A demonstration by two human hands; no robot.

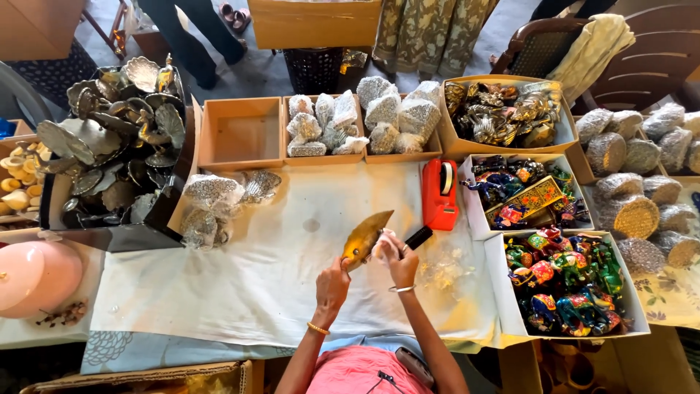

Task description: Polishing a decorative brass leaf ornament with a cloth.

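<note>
My left hand (332, 283) holds the lower end of a golden leaf-shaped metal dish (365, 236), tilted up over the white cloth (240, 284). My right hand (398, 257) is closed on a crumpled clear plastic wrapper (382, 246) pressed against the dish's right side. A short black object (418, 236) sticks out past my right fingers; whether that hand grips it I cannot tell. Both wrists wear bangles.
An orange tape dispenser (440, 192) stands just beyond my right hand. Boxes ring the cloth: silver leaf dishes (117, 138) at left, an empty cardboard box (242, 135), wrapped silver pieces (321, 125), golden figures (507, 111), painted elephant figures (565, 281) at right. People stand beyond the table.
</note>
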